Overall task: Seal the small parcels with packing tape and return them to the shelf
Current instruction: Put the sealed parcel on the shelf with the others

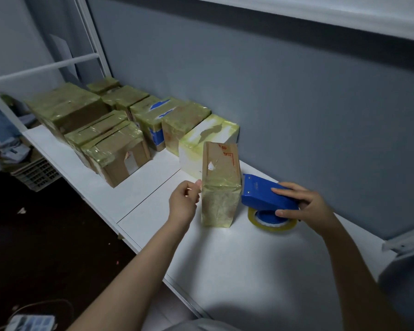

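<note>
Shows 1 small parcel point(221, 187) upright on the white shelf point(249, 259), lower half taped. Pinches its left edge with curled left hand point(184, 199), likely for steadiness. Grips blue tape dispenser point(265, 194) in right hand point(308, 206), touching the parcel, seemingly ready for another strip.

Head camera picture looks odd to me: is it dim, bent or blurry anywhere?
Head view: dim, bluish light; the wide lens stretches the corners; a soft shadow darkens the shelf at its near end; tape on the upright parcel glints faintly; the floor is nearly black.
</note>
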